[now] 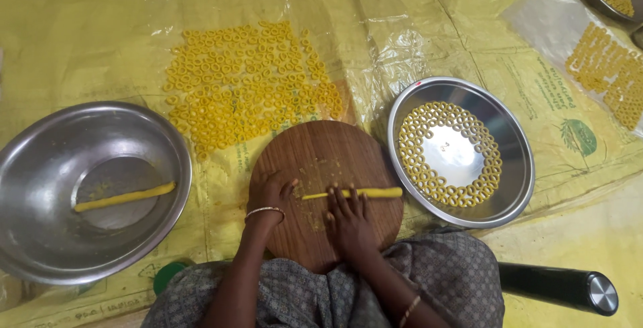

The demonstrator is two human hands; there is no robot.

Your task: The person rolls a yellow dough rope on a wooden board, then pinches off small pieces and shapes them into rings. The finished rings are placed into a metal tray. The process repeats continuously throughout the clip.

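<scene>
On a round wooden board (pixel 326 187) in the person's lap, the right hand (pixel 349 224) lies flat with open fingers pressing a thin yellow dough rope (pixel 355 193) to roll it, while the left hand (pixel 271 194), loosely curled and empty, steadies the board's left edge, with dough rings (pixel 450 154) in the steel plate (pixel 512 187) right of the board.

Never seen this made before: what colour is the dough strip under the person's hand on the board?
Yellow; the dough strip shows best in the head view.
</scene>
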